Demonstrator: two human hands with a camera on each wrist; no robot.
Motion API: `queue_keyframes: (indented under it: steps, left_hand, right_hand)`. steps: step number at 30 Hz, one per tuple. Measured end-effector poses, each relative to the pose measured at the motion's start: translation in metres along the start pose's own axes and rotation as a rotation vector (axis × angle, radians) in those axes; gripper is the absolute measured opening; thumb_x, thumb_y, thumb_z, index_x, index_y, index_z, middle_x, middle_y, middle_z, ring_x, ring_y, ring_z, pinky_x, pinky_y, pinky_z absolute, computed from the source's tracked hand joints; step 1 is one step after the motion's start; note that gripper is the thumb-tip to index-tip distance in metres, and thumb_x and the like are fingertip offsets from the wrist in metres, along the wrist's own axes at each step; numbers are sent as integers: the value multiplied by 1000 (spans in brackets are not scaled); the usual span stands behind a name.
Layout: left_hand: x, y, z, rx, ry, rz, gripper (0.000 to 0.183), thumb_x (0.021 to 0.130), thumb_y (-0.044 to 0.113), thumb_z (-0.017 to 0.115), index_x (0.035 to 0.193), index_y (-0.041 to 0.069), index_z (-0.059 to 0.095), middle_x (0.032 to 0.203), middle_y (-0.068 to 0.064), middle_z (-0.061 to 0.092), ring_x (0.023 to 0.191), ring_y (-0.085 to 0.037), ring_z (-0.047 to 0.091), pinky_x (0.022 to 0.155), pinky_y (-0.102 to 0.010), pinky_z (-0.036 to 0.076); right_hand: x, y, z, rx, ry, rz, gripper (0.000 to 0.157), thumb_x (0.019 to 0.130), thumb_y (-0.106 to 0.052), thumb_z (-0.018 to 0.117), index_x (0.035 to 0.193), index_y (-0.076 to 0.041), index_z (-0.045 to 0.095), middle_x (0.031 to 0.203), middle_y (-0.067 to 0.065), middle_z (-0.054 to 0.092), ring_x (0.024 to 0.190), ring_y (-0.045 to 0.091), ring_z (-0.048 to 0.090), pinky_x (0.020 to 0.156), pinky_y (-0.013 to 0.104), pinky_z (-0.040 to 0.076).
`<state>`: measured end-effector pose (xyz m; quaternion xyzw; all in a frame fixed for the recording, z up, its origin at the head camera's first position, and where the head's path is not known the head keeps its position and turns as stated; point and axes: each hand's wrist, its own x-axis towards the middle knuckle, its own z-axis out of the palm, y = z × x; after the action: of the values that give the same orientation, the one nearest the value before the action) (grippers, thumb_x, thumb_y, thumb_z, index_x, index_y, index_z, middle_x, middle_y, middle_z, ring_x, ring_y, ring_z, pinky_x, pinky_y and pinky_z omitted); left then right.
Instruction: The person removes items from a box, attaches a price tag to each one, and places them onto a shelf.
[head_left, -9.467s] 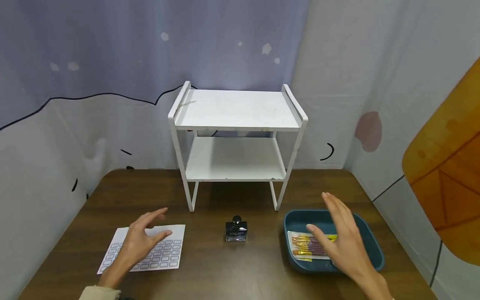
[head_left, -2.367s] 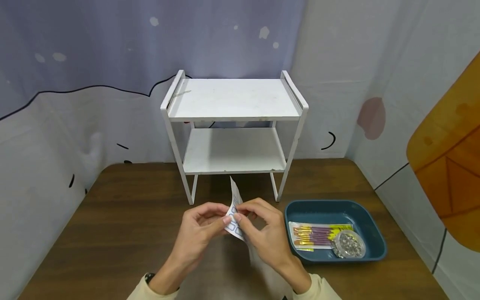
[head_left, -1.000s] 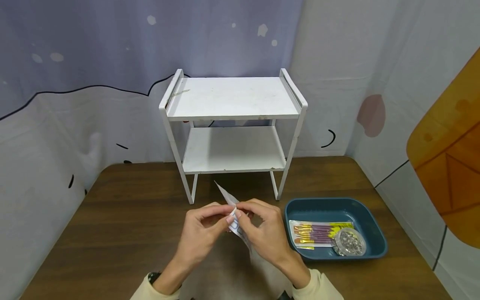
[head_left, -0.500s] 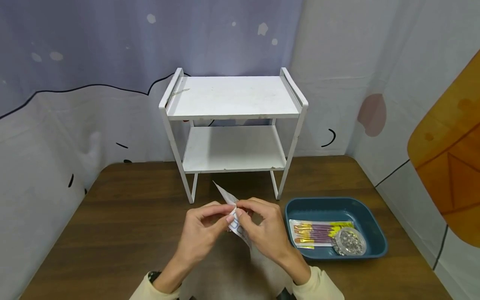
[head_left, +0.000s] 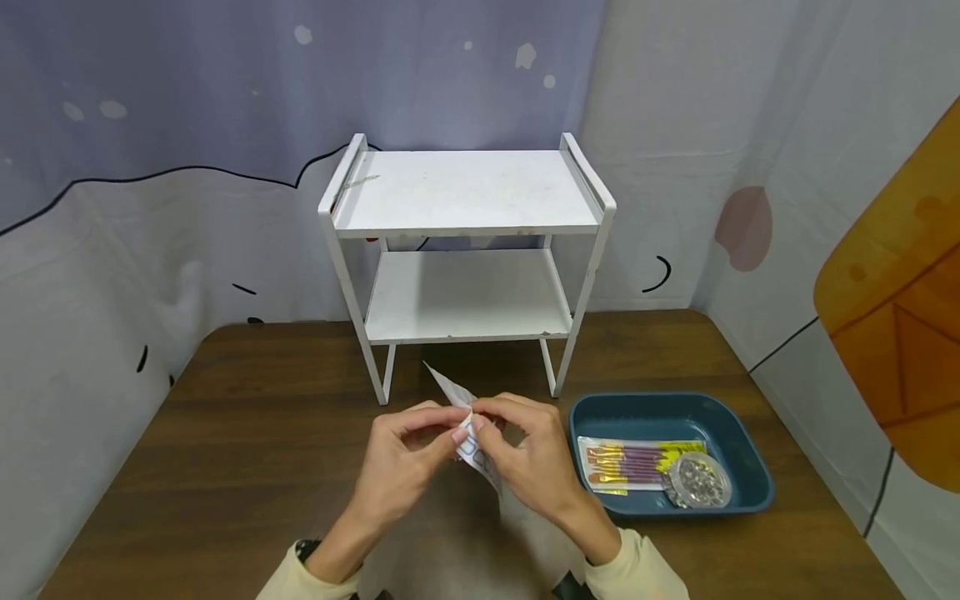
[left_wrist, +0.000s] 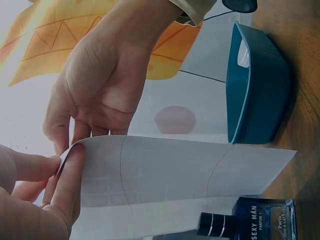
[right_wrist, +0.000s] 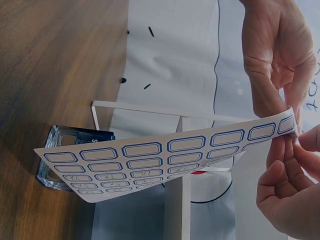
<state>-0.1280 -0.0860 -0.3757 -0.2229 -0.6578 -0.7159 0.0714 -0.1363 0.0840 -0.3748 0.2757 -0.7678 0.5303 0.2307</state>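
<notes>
A sheet of blue-bordered label stickers [right_wrist: 165, 150] is held upright in front of me, its top corner curling over. My left hand [head_left: 405, 458] pinches its edge between thumb and fingers. My right hand [head_left: 532, 454] pinches the same edge right beside it, the fingertips of both hands nearly touching. In the right wrist view several rows of labels show, some with handwriting; in the left wrist view the plain back [left_wrist: 165, 175] faces the camera. A dark glass perfume bottle [left_wrist: 265, 217] stands on the table behind the sheet, hidden from the head view.
A blue tray [head_left: 761, 492] at the right holds a pack of paintbrushes [head_left: 630, 464] and a clear round jar [head_left: 697, 481] of small silvery pieces. A white two-tier rack [head_left: 472, 196] stands at the back of the wooden table [head_left: 187, 467], before a curtain [head_left: 225, 100].
Earliest, the sheet lay flat at the left with both hands apart; both now hold it up at the middle. Since 2.4 seconds ago its top corner has swung left. The last second shows almost no motion.
</notes>
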Motion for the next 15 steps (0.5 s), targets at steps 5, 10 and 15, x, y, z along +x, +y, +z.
queue_keyframes:
  steps: [5, 10, 15]
  left_hand:
    - [0, 1, 0, -1, 4, -11, 19, 84, -12, 69, 101, -19, 69, 89, 10, 71, 84, -3, 66, 74, -16, 56]
    - [0, 3, 1, -8, 8, -11, 18, 84, -13, 69, 101, -19, 68, 89, 9, 70, 84, -2, 65, 73, -16, 55]
    - [-1, 4, 0, -22, 9, -2, 19, 84, -13, 69, 101, -20, 68, 89, 8, 70, 85, -3, 65, 75, -16, 55]
  right_hand:
    - [0, 1, 0, -4, 7, -9, 14, 88, 4, 66, 94, -4, 77, 83, 2, 72, 73, 8, 61, 64, 23, 51]
    - [-1, -1, -1, 8, 3, 15, 16, 89, 4, 65, 97, -4, 77, 88, 3, 75, 77, 9, 65, 67, 25, 54]
    - [-1, -1, -2, 3, 6, 21, 16, 89, 4, 64, 95, -6, 76, 88, 3, 74, 77, 9, 65, 70, 25, 55]
